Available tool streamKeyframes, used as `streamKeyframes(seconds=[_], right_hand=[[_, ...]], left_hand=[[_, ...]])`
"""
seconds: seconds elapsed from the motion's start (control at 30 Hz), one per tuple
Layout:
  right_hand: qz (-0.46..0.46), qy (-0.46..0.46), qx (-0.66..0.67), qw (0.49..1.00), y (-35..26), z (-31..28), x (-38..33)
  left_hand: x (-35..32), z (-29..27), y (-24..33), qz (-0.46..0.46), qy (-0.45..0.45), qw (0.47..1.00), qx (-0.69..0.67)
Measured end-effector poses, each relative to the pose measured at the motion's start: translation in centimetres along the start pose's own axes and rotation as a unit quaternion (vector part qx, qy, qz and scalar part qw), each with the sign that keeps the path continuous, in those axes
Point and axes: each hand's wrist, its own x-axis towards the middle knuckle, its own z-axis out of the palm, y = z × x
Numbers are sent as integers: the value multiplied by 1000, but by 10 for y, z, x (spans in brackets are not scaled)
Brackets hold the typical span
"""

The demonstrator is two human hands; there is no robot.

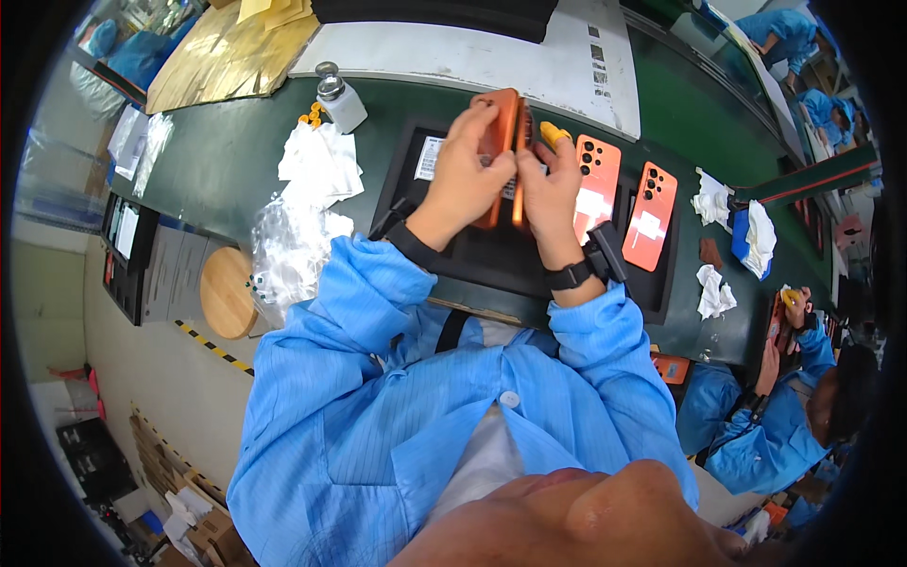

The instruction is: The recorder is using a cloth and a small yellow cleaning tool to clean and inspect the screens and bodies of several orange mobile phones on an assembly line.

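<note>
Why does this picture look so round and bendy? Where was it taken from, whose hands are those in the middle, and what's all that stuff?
There's no robot arm here: those are a person's own bare hands. The camera sits on that person's head, looking down. Its very wide lens makes straight edges curve.

The left hand and right hand hold two orange phone-shaped pieces upright, close together. The right hand has yellow covering on its fingertips.

Below is a black tray on a green table. Two orange phones lie to the right. On the left are a bottle, crumpled white wipes and clear plastic.
</note>
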Motion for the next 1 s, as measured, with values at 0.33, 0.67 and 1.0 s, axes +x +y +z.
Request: streamKeyframes(seconds=[0.33, 0.67, 1.0], right_hand=[[-175, -73, -615, 766, 17, 5, -5], [-178, -14, -488, 854, -44, -121, -39], [-142, -58, -618, 771, -69, -196, -78]], left_hand=[[-4, -8, -35, -77, -91, 908, 402], [-52, -39, -3, 57, -174, 955, 235], [-94, 42, 41, 194, -356, 910, 86]])
